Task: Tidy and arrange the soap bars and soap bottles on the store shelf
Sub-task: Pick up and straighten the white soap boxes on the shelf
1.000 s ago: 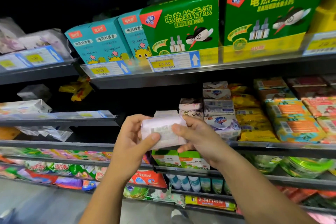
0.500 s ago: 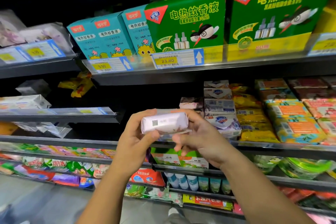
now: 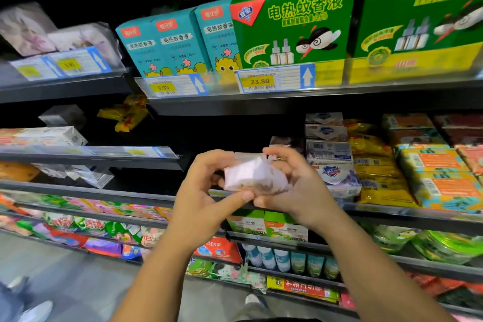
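Both forearms raised, converging, left hand (image 3: 201, 191) and right hand (image 3: 300, 187) curled round one soap bar (image 3: 251, 175), thumbs underneath

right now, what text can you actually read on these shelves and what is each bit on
"电热蚊香液" on the green box
"电热蚊香液" on the teal boxes
"23.80" on the larger price tag
"9.90" on the smaller price tag
"Safeguard" on the white soap box
Print on the soap bar held by the left hand and right hand: too blurred to read
Other tags and packets: too blurred or small
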### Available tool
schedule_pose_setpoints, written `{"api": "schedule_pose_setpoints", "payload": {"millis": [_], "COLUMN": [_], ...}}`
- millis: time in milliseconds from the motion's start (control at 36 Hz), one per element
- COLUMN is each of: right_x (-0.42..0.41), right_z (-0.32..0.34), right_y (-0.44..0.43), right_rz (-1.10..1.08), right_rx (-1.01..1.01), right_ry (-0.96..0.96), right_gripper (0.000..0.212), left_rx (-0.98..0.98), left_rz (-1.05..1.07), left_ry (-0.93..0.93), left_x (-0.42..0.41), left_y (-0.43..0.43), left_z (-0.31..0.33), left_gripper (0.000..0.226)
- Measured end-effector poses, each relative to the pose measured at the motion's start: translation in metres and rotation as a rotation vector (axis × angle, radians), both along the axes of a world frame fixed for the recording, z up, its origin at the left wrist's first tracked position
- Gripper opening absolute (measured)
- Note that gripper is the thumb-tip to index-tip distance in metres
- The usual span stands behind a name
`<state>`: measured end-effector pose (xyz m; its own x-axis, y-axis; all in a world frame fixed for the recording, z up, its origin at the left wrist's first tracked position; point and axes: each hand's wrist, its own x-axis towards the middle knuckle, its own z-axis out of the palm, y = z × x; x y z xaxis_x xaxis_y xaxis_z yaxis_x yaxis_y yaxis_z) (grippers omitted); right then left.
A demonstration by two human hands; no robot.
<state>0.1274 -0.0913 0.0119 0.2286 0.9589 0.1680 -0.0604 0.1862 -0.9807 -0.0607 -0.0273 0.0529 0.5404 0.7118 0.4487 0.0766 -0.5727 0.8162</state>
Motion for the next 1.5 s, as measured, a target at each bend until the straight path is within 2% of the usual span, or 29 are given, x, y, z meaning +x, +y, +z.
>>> {"api": "schedule_pose_setpoints", "payload": {"millis": [56, 139, 306, 472, 583, 667, 722, 806, 861, 1000, 1167, 1278, 1361, 1500], "right_x": [0.006, 0.009, -0.007, 0.004, 0.01, 0.002, -0.004, -0.001, 0.004, 0.012, 0.013, 0.011, 0.01, 0.004], "right_z": [0.005, 0.014, 0.021, 0.018, 0.019, 0.021, 0.021, 0.019, 0.018, 0.015, 0.016, 0.018, 0.02, 0.017], "right_y": [-0.002, -0.005, -0.003, -0.003, -0.004, -0.004, -0.003, 0.0, 0.001, 0.006, 0.011, 0.016, 0.018, 0.02], "right_rz": [0.005, 0.019, 0.11, 0.059, 0.019, 0.021, -0.031, -0.118, -0.125, -0.121, -0.072, 0.023, 0.031, 0.01], "right_rx": [0.058, 0.158, 0.191, 0.18, 0.058, -0.07, -0.14, -0.237, -0.284, -0.32, -0.352, -0.323, -0.254, -0.173], "right_ry": [0.023, 0.114, 0.139, 0.113, 0.118, 0.116, 0.067, 0.021, -0.005, -0.012, -0.038, 0.054, 0.045, 0.089], "right_gripper": [0.089, 0.086, 0.086, 0.081, 0.068, 0.047, 0.032, 0.037, 0.03, 0.024, 0.022, 0.028, 0.032, 0.015], "left_rx": [-0.035, -0.127, -0.176, -0.224, -0.386, -0.5, -0.591, -0.763, -0.826, -0.837, -0.772, -0.725, -0.783, -0.812], "left_rz": [0.024, 0.018, -0.009, 0.016, 0.026, 0.103, 0.139, 0.138, 0.126, 0.096, 0.073, 0.04, 0.029, 0.013], "left_ry": [0.008, 0.034, 0.146, 0.03, -0.234, -0.341, -0.3, -0.184, -0.1, -0.007, -0.004, 0.001, -0.076, -0.303], "left_x": [-0.004, -0.007, 0.001, -0.002, -0.001, 0.007, 0.011, 0.013, 0.012, 0.012, 0.012, 0.01, 0.012, 0.016], "left_y": [0.002, 0.001, -0.008, 0.001, 0.005, 0.008, 0.009, 0.011, 0.014, 0.016, 0.02, 0.022, 0.023, 0.019], "left_z": [-0.002, -0.005, -0.014, -0.019, -0.016, -0.014, -0.013, -0.016, -0.021, -0.023, -0.02, -0.02, -0.019, -0.016], "left_gripper": [0.062, 0.07, 0.086, 0.082, 0.07, 0.055, 0.047, 0.026, 0.022, 0.022, 0.023, 0.025, 0.033, 0.024]}}
